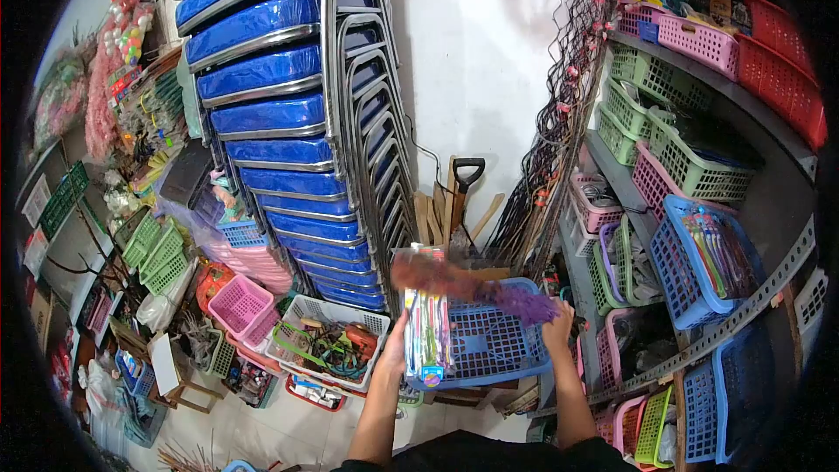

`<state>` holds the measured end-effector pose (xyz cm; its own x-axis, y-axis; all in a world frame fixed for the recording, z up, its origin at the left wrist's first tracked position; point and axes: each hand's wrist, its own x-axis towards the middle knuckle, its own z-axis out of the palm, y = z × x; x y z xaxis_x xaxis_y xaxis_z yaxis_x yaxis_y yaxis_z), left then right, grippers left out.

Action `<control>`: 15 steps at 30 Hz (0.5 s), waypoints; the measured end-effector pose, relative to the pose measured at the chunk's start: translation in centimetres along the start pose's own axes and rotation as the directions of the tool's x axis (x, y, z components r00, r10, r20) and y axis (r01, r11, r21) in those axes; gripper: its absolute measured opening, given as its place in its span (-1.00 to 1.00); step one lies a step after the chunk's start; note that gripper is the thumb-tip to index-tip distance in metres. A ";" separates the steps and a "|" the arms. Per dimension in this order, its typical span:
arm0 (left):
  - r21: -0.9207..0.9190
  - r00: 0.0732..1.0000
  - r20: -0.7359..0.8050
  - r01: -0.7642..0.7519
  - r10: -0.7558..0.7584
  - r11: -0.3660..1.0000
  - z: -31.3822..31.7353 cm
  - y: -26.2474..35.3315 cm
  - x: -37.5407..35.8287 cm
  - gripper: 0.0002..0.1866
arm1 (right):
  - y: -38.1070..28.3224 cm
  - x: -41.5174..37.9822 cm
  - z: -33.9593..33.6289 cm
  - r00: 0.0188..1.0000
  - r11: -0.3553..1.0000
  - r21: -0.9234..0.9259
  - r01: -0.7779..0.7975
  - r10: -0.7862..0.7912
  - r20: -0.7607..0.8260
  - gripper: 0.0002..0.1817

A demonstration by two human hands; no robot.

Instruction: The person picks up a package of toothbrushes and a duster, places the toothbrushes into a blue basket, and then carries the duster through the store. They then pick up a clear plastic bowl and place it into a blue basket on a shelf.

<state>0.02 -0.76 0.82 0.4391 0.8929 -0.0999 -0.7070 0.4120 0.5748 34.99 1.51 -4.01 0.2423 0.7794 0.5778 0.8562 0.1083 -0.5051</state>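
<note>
we're holding a blue plastic lattice basket (489, 341) up in front of the stacked blue folding chairs (288, 122), left hand (398, 341) closed around its edge plus a carded pack of toothbrushes (428, 332), right hand (557, 319) gripping a blurry purple feather duster (472, 288) over it. basket's probably light and a bit flexy, so the rim seems the best place to grab

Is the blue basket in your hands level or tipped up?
Tipped up: the blue basket shows its mesh bottom to the camera, the left hand pressing a toothbrush pack against it.
</note>
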 end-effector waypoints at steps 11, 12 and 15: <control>0.030 0.998 -0.063 -0.016 0.018 0.999 1.7 0.8 -0.7 -0.33 | -2.0 0.2 -1.5 0.996 0.999 0.025 -0.046 0.044 0.077 -0.81; 0.005 0.999 -0.040 -0.010 0.011 1.000 1.0 0.6 -0.4 -0.34 | -2.0 0.1 -1.3 0.998 0.998 0.029 -0.062 0.061 0.024 -0.82; 0.042 0.974 -0.144 -0.172 0.176 0.984 -7.3 -2.2 1.6 -0.30 | -3.4 -0.2 -3.3 0.991 0.990 0.132 0.048 -0.063 0.116 -0.80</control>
<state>-1.71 1.05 -6.52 0.2233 0.9682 -0.1126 -0.7482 0.2443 0.6169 33.54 -1.10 -0.30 0.1334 0.8372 0.5304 0.7993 0.2255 -0.5569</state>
